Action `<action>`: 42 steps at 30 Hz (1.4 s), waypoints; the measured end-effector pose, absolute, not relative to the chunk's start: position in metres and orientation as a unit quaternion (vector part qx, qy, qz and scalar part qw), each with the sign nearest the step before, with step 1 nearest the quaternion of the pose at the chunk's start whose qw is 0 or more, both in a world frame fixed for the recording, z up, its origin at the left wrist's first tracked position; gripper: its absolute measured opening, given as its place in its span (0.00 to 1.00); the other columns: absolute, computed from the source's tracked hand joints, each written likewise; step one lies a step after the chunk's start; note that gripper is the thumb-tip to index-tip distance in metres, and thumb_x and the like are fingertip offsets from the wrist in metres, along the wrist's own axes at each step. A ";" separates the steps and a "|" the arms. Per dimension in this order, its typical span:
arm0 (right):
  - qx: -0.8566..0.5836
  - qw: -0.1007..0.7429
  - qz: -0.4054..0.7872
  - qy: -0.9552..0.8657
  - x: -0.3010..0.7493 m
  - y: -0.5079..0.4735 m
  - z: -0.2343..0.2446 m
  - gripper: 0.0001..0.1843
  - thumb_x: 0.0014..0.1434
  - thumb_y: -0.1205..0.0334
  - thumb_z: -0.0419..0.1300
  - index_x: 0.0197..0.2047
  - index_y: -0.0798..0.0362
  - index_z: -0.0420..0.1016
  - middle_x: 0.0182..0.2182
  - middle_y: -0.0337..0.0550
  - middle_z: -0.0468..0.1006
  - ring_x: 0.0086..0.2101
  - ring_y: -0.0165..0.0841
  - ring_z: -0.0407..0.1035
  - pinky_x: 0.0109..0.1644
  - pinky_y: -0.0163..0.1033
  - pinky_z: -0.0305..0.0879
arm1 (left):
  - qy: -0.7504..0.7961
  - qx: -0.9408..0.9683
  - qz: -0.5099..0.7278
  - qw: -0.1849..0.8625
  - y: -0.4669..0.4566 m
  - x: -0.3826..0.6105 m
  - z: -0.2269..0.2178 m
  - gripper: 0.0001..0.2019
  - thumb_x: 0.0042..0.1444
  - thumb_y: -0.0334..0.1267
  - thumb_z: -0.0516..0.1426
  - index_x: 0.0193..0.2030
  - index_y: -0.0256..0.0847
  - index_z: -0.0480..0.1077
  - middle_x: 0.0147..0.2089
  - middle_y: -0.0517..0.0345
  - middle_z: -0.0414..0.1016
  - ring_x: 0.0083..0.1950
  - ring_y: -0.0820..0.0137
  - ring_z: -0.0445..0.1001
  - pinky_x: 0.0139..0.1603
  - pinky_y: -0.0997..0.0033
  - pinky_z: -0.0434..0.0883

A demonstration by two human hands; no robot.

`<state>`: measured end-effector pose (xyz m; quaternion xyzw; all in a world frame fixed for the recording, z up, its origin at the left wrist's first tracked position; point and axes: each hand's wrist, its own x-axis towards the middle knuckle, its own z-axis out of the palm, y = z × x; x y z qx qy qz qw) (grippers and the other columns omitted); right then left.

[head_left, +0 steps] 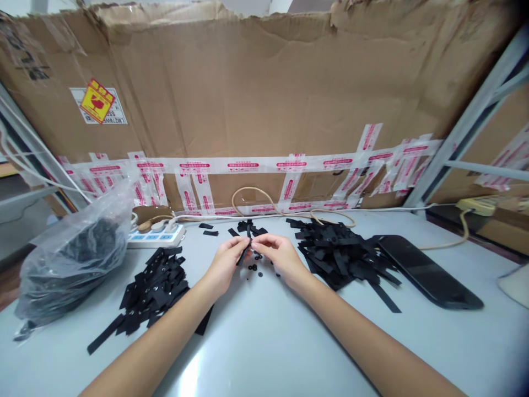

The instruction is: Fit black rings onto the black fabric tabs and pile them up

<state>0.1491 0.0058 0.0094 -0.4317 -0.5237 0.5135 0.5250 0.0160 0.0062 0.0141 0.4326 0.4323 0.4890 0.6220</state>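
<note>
My left hand (225,263) and my right hand (278,255) meet over the middle of the pale table (264,342). Both pinch one short black strip (244,252) between their fingertips. Small black rings (255,259) lie on the table just under the hands. A pile of black strips (154,286) lies to the left of my left hand. A bigger pile of black strips (339,252) lies to the right of my right hand. A few loose strips (248,227) sit just beyond the fingers.
A clear plastic bag of black parts (74,259) stands at the far left. A white power strip (155,236) and beige cable (264,207) lie along the taped cardboard wall (264,99). A black phone (427,271) lies at the right, near a metal shelf post (467,127).
</note>
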 end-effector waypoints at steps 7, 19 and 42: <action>-0.452 0.505 0.414 -0.608 0.150 0.005 0.008 0.13 0.51 0.53 0.55 0.24 0.53 0.70 0.21 0.36 0.68 0.25 0.28 0.60 0.29 0.34 0.55 | 0.449 0.445 0.495 0.596 0.004 0.018 0.015 0.10 0.41 0.40 0.61 0.28 0.36 0.71 0.26 0.61 0.68 0.29 0.77 0.65 0.29 0.78 0.62; -0.463 0.488 0.341 -0.657 0.157 0.007 0.008 0.10 0.50 0.56 0.56 0.26 0.54 0.73 0.24 0.42 0.74 0.28 0.32 0.65 0.32 0.37 0.59 | 0.440 0.450 0.488 0.605 0.003 0.016 0.017 0.10 0.41 0.39 0.63 0.28 0.35 0.70 0.29 0.59 0.69 0.31 0.75 0.67 0.31 0.77 0.65; -0.487 0.348 0.224 -0.769 0.181 0.007 0.020 0.06 0.51 0.62 0.56 0.27 0.51 0.74 0.26 0.42 0.75 0.28 0.33 0.65 0.32 0.37 0.57 | 0.494 0.580 0.492 0.422 0.015 0.011 0.004 0.08 0.45 0.41 0.56 0.24 0.38 0.68 0.22 0.61 0.67 0.27 0.72 0.66 0.30 0.74 0.62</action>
